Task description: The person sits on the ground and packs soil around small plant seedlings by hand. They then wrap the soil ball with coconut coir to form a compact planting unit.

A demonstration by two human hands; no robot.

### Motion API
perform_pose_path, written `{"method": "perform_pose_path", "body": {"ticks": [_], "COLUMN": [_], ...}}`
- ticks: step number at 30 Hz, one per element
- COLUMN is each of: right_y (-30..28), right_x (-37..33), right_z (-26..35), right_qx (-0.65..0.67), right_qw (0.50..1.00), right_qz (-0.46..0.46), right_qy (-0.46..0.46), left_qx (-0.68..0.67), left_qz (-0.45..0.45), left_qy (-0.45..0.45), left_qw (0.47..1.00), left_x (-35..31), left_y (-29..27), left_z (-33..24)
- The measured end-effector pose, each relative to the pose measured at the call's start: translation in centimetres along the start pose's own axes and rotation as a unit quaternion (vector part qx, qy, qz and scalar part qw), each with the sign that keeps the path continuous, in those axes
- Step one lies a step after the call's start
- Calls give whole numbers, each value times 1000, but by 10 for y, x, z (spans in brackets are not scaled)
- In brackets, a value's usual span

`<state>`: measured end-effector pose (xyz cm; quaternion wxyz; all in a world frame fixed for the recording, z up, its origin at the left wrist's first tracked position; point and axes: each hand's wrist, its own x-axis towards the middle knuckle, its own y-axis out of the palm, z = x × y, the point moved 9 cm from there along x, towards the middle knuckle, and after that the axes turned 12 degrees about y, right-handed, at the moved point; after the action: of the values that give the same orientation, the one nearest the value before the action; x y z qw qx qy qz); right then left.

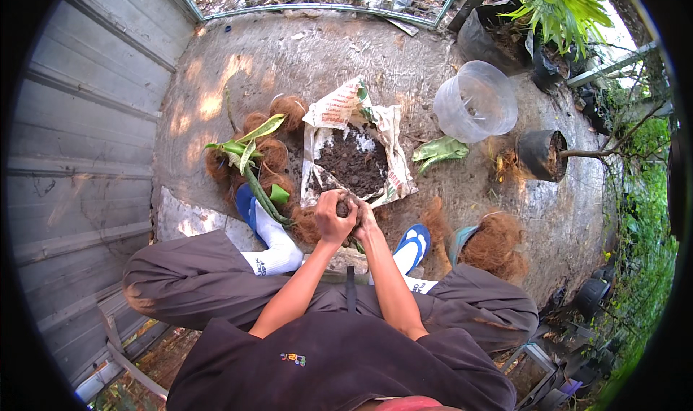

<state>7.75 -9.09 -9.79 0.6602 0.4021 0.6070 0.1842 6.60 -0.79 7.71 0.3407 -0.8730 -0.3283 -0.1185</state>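
Observation:
Both my hands meet at the near edge of an open white sack (404,184) holding dark, crumbly soil (350,164). My left hand (333,217) curls around a clump of soil (344,207), its fingers bent inward. From the other side my right hand (364,220) closes on the same clump, partly hidden behind it. Left of the sack lie several brown coconut-fibre balls (273,155). A long green plant stem with leaves (249,151) rests across them.
A clear plastic tub (476,102) and a crumpled green leaf (440,150) lie right of the sack. Beyond is a tipped black pot (541,155) with a bare-stemmed plant. More brown fibre (494,245) sits by my right knee. A metal sheet wall (86,129) borders the left.

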Motion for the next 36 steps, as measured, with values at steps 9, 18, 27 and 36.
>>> {"method": "perform_pose_path", "body": {"ticks": [9,18,27,36], "right_y": [6,18,41,50], "right_x": [-14,-32,-25,-30], "right_z": [5,5,11,7], "right_qx": [-47,63,-190,-378], "right_qw": [981,976,981,921], "right_qz": [-185,-207,-7,-87], "right_qy": [-42,3,37,-27], "left_qx": [-12,-67,-93,-180], "left_qz": [-25,-66,-197,-185], "left_qy": [-111,-128,-335,-373], "left_qw": [993,987,917,891], "left_x": [-11,-12,-49,-59], "left_y": [3,2,-8,-2], "left_z": [34,42,108,126]}}
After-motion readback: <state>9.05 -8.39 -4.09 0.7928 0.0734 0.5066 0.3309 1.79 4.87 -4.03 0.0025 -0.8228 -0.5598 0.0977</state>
